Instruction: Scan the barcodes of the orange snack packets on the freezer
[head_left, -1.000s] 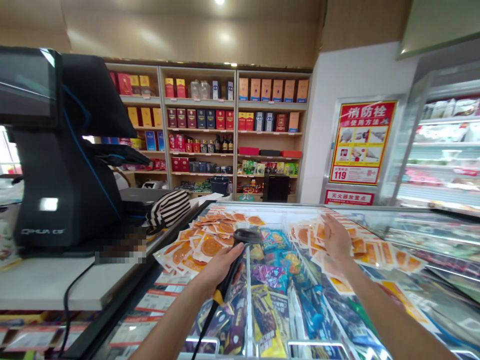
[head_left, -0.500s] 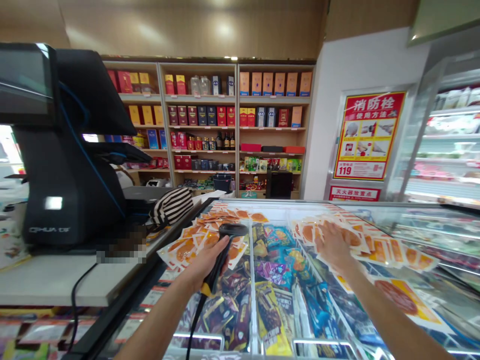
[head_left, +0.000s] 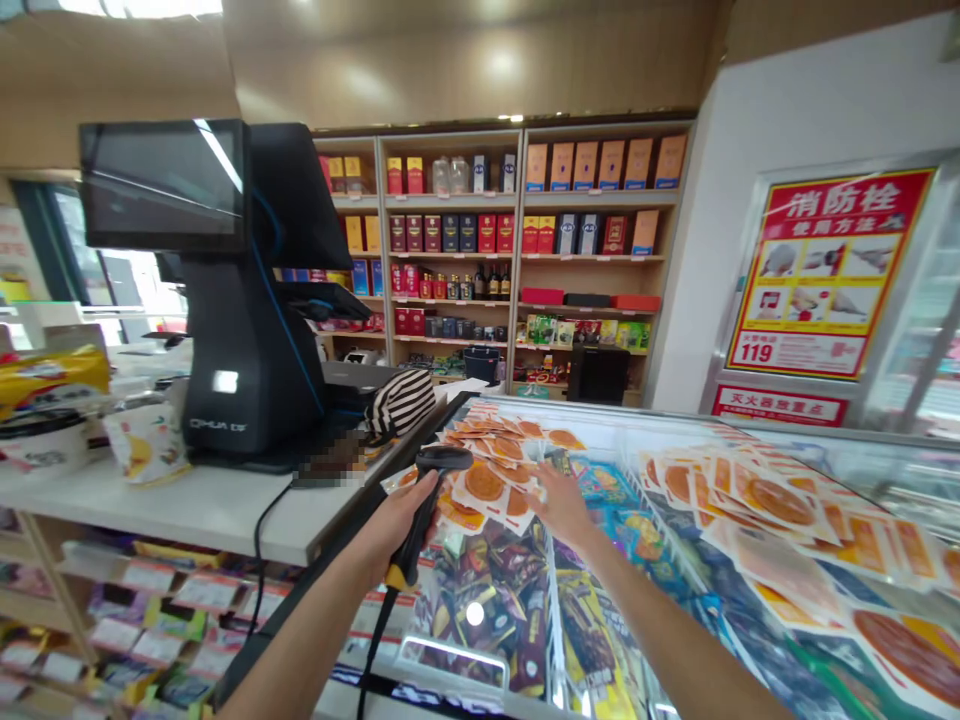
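Observation:
My left hand (head_left: 395, 520) is wrapped around the handle of a black barcode scanner (head_left: 426, 520), its head pointing away and its cable hanging down. Just beyond the scanner lies a heap of flat clear packets (head_left: 484, 482) with round orange-brown slices inside, on the freezer's glass top. My right hand (head_left: 562, 505) reaches to this heap's right edge with fingers stretched out; whether the fingertips touch a packet is hard to tell. A second spread of similar packets (head_left: 780, 500) lies farther right on the glass.
Beneath the freezer glass (head_left: 517, 555) are bagged ice creams in wire baskets. At left, a black cash register (head_left: 247, 340) stands on a white counter (head_left: 247, 510), near a striped bag (head_left: 403, 402). Shelves of boxes (head_left: 450, 235) line the back, and a red sign (head_left: 832, 270) hangs at right.
My right hand has left the right-hand packets and moved left to the heap near the scanner. The view has turned left. My left hand still holds the scanner.

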